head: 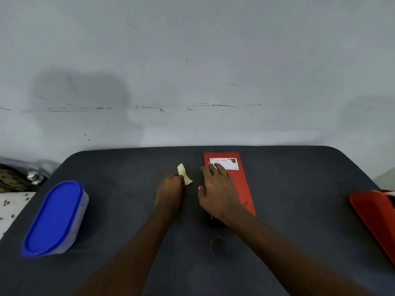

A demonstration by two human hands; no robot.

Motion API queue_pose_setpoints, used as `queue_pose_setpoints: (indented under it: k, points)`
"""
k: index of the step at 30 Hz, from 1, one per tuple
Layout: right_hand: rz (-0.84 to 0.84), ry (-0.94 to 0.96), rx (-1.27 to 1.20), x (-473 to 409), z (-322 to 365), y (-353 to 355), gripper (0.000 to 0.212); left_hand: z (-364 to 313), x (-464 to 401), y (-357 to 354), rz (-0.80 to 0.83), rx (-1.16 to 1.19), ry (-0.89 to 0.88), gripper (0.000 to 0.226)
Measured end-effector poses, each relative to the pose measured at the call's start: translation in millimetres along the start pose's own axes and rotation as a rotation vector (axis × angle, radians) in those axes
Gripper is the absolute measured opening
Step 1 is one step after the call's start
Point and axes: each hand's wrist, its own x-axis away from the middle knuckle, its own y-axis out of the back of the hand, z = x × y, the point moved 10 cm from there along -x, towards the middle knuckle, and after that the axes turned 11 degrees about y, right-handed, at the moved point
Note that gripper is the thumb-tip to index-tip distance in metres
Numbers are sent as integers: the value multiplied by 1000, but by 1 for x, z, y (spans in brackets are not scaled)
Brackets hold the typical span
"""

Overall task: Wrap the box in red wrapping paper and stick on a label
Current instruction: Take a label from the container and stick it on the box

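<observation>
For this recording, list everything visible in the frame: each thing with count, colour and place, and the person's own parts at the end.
wrapped box: one, red paper, far centre of the table, lying flat
label: one, white with red print, stuck on the box's far end
backing strip: one, pale yellow, curled, just left of the box
container: one, clear with a blue lid, near left of the table
red item: one, at the right edge, partly cut off, cannot tell what it is
table: one, dark grey, against a pale wall
left hand: one, pinches the backing strip
right hand: one, fingers straight, pressing on the label
</observation>
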Motion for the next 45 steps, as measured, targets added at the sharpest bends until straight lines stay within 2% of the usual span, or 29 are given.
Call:
queue_pose_setpoints:
  k: [3, 7, 12, 17, 21, 23, 25, 27, 31, 33, 36, 39, 43, 45]
  points:
    - [-5, 8, -23, -6, 13, 7, 49, 20, 4, 10, 34, 177, 106, 13]
    - [-23, 21, -110, -12, 32, 25, 37, 30, 21, 59, 9, 587, 233, 9]
    - [-71, 34, -333, -15, 61, 63, 48, 9, 50, 133, 114, 973, 180, 8]
    - [-281, -3, -591, 3, 86, 125, 19, 2, 88, 201, 132, 1153, 173, 3]
    - [-352, -103, -764, 23, 100, 166, 7, -7, 118, 237, 153, 1304, 253, 20]
    - [-371, -146, -823, 30, 102, 188, 5, -17, 127, 255, 191, 1297, 257, 21]
    - [-364, -150, -890, 36, 109, 208, 4, -29, 130, 276, 225, 1266, 221, 11]
    - [-392, -153, -945, 46, 115, 230, 2, -39, 138, 303, 208, 1243, 179, 10]
    - [-479, -209, -990, 72, 117, 269, 18, -64, 154, 352, 20, 1023, 51, 15]
    - [-517, -204, -982, 85, 116, 291, 21, -82, 166, 374, -86, 928, 14, 3]
    - [-562, -215, -942, 102, 109, 316, 10, -106, 178, 396, -173, 927, 2, 32]
    - [-596, -232, -949, 121, 91, 339, 5, -142, 189, 411, -205, 930, -82, 20]
    - [-618, -241, -1005, 148, 64, 360, 15, -182, 200, 420, -271, 894, -127, 2]
    - [-623, -226, -1030, 161, 49, 372, 23, -205, 207, 422, -271, 875, -143, 4]
